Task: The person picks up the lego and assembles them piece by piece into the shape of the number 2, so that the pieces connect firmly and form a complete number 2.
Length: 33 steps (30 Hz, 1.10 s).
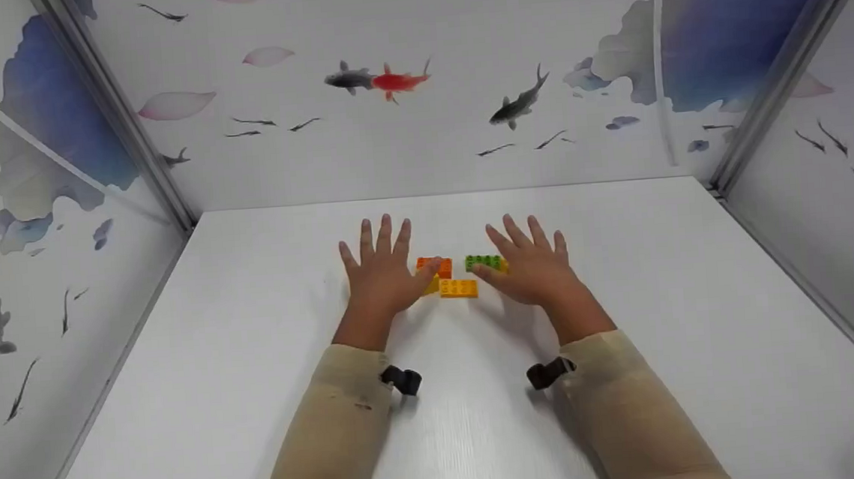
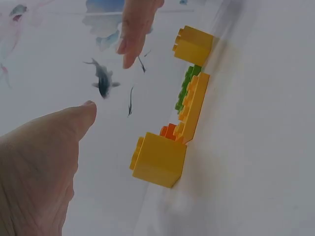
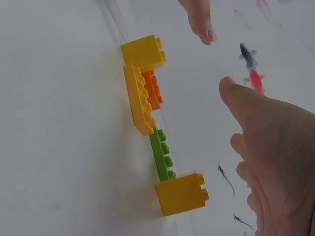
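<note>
Both bare hands are spread, palms down, over a small group of toy building bricks on the table. My left hand (image 1: pixel 383 278) is at the left of the group, and its thumb overlaps the orange brick (image 1: pixel 429 263) in the head view. My right hand (image 1: pixel 536 268) is on the other side, its thumb across the front of the green brick (image 1: pixel 483 263). Between the thumbs lies a yellow-orange brick (image 1: pixel 459 289). One taller yellow block (image 2: pixel 160 160) stands at the left end and another yellow block (image 3: pixel 182 194) at the right end, both partly hidden in the head view. Neither hand holds anything.
The bricks rest on a white table (image 1: pixel 457 448). Behind it rises a white panel (image 1: pixel 421 150) printed with fish and petals, and similar panels stand left and right along metal posts (image 1: pixel 121 110). Each sleeve (image 1: pixel 335 426) carries a dark wrist camera (image 1: pixel 405 381).
</note>
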Motion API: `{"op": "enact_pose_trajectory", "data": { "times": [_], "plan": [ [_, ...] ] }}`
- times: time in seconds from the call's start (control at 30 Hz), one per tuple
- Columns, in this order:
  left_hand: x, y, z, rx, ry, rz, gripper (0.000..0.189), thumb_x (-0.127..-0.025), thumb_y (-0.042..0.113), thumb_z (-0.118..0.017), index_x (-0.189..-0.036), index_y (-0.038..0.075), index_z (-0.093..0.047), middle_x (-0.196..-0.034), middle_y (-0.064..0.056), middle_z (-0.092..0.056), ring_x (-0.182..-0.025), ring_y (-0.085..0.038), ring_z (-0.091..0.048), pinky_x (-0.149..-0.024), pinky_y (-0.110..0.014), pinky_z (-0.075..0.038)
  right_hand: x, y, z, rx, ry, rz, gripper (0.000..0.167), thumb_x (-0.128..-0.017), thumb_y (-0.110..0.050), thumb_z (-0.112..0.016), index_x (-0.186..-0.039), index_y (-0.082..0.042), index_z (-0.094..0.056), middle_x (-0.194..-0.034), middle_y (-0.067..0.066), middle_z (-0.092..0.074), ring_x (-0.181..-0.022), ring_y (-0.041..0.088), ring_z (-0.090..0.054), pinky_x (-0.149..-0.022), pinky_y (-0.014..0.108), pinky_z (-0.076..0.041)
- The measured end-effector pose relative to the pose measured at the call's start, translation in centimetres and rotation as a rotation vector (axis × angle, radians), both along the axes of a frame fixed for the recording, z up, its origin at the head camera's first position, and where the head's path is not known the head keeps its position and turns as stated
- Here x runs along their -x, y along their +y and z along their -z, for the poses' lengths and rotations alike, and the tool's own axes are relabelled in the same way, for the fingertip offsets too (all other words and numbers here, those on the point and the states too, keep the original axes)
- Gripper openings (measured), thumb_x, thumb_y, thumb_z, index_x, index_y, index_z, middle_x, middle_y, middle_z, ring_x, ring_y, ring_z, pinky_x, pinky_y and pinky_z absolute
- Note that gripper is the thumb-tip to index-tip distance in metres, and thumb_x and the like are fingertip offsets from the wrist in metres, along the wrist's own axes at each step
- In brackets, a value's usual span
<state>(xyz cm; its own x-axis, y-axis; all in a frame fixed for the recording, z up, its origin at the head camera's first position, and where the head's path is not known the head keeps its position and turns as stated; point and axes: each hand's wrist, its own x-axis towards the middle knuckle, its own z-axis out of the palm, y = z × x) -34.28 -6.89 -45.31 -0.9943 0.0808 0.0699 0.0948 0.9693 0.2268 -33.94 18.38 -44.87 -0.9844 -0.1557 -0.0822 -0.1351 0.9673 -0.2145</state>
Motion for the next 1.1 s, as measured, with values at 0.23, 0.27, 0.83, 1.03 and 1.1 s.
{"op": "enact_pose_trajectory", "data": {
  "times": [0.23, 0.27, 0.83, 1.03, 1.1],
  "plan": [
    [0.0, 1.3, -0.3, -0.026, 0.003, 0.004, 0.093, -0.1, 0.082, -0.037, -0.173, 0.034, -0.007, -0.184, -0.003, 0.003, -0.17, -0.036, 0.011, -0.13, -0.074, 0.008, 0.0, -1.7, 0.0, 0.005, 0.027, -0.024, 0.089, -0.099, -0.083, -0.042, -0.172, -0.041, -0.013, -0.183, 0.0, 0.001, -0.17, 0.037, 0.007, -0.13, 0.073, 0.005],
    [0.0, 1.3, -0.3, -0.027, 0.004, 0.008, 0.093, -0.1, 0.082, -0.037, -0.173, 0.034, -0.008, -0.184, -0.003, 0.002, -0.17, -0.036, 0.011, -0.13, -0.074, 0.008, 0.0, -1.9, 0.0, 0.013, 0.034, -0.029, 0.089, -0.099, -0.082, -0.043, -0.172, -0.041, -0.014, -0.183, 0.0, 0.0, -0.17, 0.037, 0.006, -0.131, 0.073, 0.004],
    [0.4, 0.2, 1.7, -0.09, -0.03, 0.027, 0.092, -0.099, 0.076, -0.049, -0.173, 0.032, -0.015, -0.183, -0.005, -0.005, -0.17, -0.038, 0.004, -0.132, -0.072, -0.002, -0.1, -3.2, 1.2, 0.102, 0.039, -0.101, 0.084, -0.1, -0.07, -0.059, -0.17, -0.038, -0.024, -0.183, -0.002, -0.012, -0.171, 0.032, -0.005, -0.135, 0.064, -0.012],
    [0.6, -0.1, 2.0, -0.11, -0.033, 0.046, 0.095, -0.097, 0.076, -0.054, -0.173, 0.03, -0.02, -0.183, -0.007, -0.01, -0.17, -0.038, 0.0, -0.133, -0.07, -0.008, -0.1, -3.5, 1.3, 0.104, 0.032, -0.142, 0.084, -0.1, -0.063, -0.065, -0.17, -0.031, -0.03, -0.181, 0.0, -0.018, -0.17, 0.032, -0.012, -0.134, 0.062, -0.019],
    [0.7, -0.3, 2.1, -0.112, -0.031, 0.055, 0.096, -0.097, 0.075, -0.055, -0.173, 0.028, -0.021, -0.183, -0.007, -0.012, -0.17, -0.038, -0.003, -0.133, -0.069, -0.011, -0.2, -3.6, 1.3, 0.123, 0.024, -0.151, 0.083, -0.1, -0.059, -0.068, -0.169, -0.029, -0.034, -0.181, 0.0, -0.022, -0.169, 0.031, -0.015, -0.134, 0.062, -0.02]
  ]
}}
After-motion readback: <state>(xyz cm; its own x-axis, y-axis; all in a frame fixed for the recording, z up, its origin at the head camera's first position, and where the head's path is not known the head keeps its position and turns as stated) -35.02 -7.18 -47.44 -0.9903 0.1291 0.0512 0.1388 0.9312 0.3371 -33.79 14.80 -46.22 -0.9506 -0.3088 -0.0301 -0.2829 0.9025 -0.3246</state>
